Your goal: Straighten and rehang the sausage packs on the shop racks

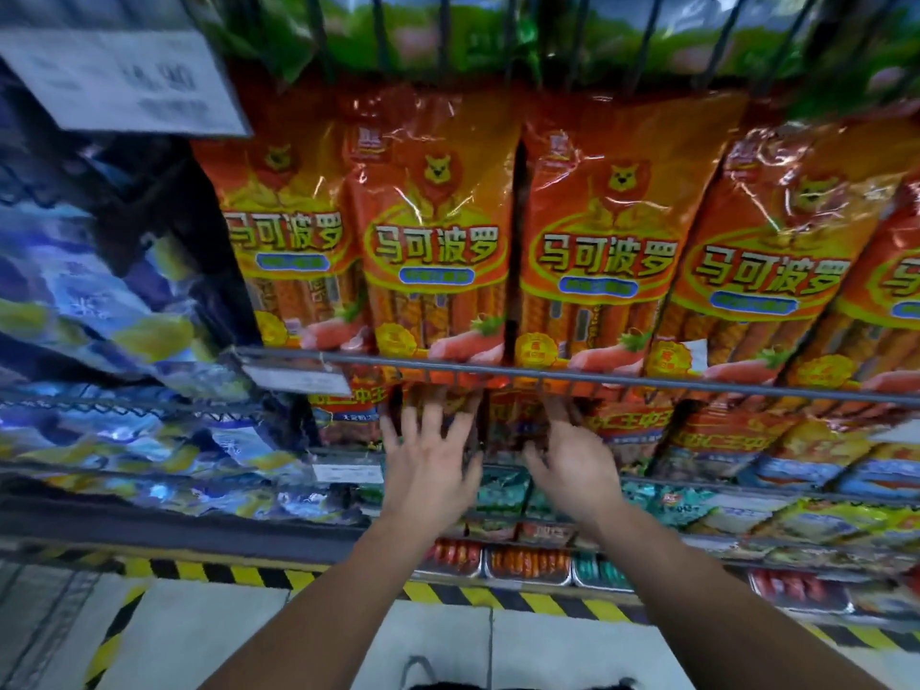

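Observation:
A row of orange-red sausage packs (438, 241) hangs side by side on the upper rack, bottoms behind a grey wire rail (547, 373). Below that rail hangs a second row of red sausage packs (632, 430). My left hand (428, 460) reaches up under the rail with fingers spread and straight, fingertips against the lower packs. My right hand (572, 460) is beside it, fingers extended up onto a lower pack; its fingertips are partly hidden behind the rail. Neither hand is curled round anything.
Blue and yellow bags (114, 291) fill the racks on the left under a white price tag (124, 82). Green bags (448, 37) hang above. Lower shelves hold trays of sausages (527, 562). Yellow-black hazard tape (239, 572) edges the base above a pale floor.

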The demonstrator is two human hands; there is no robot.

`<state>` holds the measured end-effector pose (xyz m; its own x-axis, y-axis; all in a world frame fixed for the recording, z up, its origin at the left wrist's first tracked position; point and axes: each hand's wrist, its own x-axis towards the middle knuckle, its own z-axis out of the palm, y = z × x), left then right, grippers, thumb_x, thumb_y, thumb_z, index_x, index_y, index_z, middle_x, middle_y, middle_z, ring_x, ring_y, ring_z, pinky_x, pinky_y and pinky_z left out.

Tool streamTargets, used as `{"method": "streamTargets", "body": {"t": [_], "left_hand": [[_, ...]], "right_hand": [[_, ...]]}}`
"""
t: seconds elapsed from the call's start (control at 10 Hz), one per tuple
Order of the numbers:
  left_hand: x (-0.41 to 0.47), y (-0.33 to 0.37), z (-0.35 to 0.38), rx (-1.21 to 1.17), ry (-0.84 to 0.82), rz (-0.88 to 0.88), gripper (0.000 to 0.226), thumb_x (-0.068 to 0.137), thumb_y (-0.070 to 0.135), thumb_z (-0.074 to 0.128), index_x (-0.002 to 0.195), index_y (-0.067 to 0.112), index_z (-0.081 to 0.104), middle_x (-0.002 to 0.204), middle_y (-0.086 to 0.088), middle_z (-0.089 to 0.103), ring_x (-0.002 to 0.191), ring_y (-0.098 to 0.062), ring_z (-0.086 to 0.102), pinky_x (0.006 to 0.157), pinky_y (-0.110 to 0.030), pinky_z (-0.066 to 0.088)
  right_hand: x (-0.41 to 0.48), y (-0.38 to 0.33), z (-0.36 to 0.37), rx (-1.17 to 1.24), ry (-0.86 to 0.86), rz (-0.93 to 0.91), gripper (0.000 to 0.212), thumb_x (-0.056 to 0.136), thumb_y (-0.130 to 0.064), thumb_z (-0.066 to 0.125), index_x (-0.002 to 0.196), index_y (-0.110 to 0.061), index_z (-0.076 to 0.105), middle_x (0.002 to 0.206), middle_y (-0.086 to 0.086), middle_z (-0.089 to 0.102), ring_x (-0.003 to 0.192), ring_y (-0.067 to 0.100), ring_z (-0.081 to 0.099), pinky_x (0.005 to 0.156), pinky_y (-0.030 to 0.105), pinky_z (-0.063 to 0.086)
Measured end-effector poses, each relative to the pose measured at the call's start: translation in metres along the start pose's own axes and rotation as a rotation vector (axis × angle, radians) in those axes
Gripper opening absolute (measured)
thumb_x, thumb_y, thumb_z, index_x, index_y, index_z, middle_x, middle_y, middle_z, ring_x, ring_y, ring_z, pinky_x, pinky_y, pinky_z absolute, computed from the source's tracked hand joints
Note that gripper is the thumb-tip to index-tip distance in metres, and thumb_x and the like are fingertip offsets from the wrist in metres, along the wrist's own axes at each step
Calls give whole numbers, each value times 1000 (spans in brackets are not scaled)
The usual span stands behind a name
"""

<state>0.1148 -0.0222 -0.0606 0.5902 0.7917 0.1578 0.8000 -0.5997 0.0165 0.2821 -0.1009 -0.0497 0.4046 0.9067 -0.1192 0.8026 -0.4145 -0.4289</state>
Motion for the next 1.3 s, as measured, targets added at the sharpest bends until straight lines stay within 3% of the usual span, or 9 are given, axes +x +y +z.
{"method": "streamTargets", "body": {"t": [0.1, 0.2, 0.4, 0.5, 0.6, 0.7, 0.9, 1.1, 1.3], "left_hand": [[-4, -25, -3, -40, 5, 1, 54, 79, 46, 70, 125, 20, 58, 123, -19, 53, 110, -46, 53, 91, -68, 45], [-6, -51, -7, -55, 30, -2, 65, 80, 46, 68, 138, 23, 50, 126, -17, 47, 111, -42, 49, 94, -64, 44], [-9, -87, -8, -35, 13, -47, 61, 72, 39, 78, 123, 10, 59, 112, -22, 56, 102, -43, 56, 95, -63, 46], [-6, -92, -11, -17, -14, -31, 58, 71, 39, 78, 117, 8, 63, 107, -22, 60, 98, -42, 59, 92, -59, 47], [-3, -94, -15, -23, 5, -37, 52, 66, 36, 83, 105, 5, 68, 98, -19, 64, 90, -40, 62, 85, -57, 51], [2, -95, -18, -30, -55, -63, 52, 78, 41, 73, 118, 10, 66, 111, -15, 65, 100, -39, 62, 92, -53, 47], [14, -96, -22, -12, -123, -113, 52, 94, 51, 48, 137, 22, 53, 112, -2, 67, 106, -27, 62, 94, -39, 43], [16, -93, -30, 24, -240, -167, 48, 95, 55, 43, 127, 23, 59, 104, 1, 68, 99, -23, 62, 86, -35, 41], [11, -93, -38, -36, -166, -176, 43, 93, 52, 45, 111, 19, 66, 88, 1, 66, 93, -24, 62, 93, -40, 43]], "right_hand": [[-1, -7, 5, 9, 33, 49, 74, 100, -35, 51, 158, -16, 10, 98, 11, 67, 65, 20, 56, 42, 25, 30], [-4, -21, 10, 46, 74, 113, 67, 99, -32, 52, 155, -18, 18, 152, 16, 38, 121, 35, 55, 69, 41, 55], [-16, -43, 18, -113, 107, 205, 68, 98, -30, 51, 157, -26, 18, 154, 21, 31, 134, 43, 36, 95, 53, 49], [-19, -52, 22, -196, 187, 202, 53, 92, -23, 59, 142, -12, 47, 146, 33, 35, 132, 52, 35, 92, 60, 49], [-19, -59, 18, -279, 166, 222, 51, 97, -29, 51, 145, -14, 43, 155, 28, 25, 144, 45, 20, 106, 55, 40], [-17, -58, 16, -284, 129, 216, 60, 102, -35, 41, 156, -18, 23, 163, 20, 13, 152, 35, 6, 116, 49, 30], [-12, -53, 15, -293, 30, 198, 68, 103, -35, 34, 158, -26, -5, 167, 6, 0, 154, 28, -4, 118, 46, 26], [-12, -48, 5, -264, -13, 187, 67, 102, -35, 38, 158, -30, 2, 166, 4, 4, 154, 28, -2, 117, 48, 30], [-18, -46, -10, -139, -5, 122, 65, 100, -37, 42, 158, -27, 13, 164, 2, 12, 153, 27, 3, 111, 49, 41]]}}
